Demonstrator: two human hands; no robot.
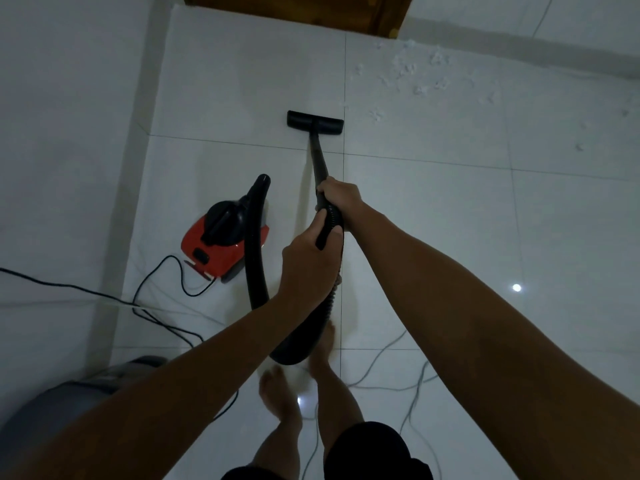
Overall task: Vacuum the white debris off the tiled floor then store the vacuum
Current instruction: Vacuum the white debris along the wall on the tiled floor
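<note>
Hands (337, 199) (308, 261) clamped on wand (320, 168) | debris (420, 72) far ahead, right of nozzle (315, 123)

Both hands grip the black wand (320, 174): right hand (341, 199) above the left hand (308, 261). Its nozzle (315, 123) rests on the tiled floor (450, 209), white debris (419, 74) at upper right.

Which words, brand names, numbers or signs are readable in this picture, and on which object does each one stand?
None can be read.
Red vacuum body: no lettering is visible on the red shell or the black top; the dark panel on it is too small and dim to show any text.
Floor nozzle, wand and hose: plain black, no marks visible.
Grey object at lower left: blurred, nothing legible.
</note>
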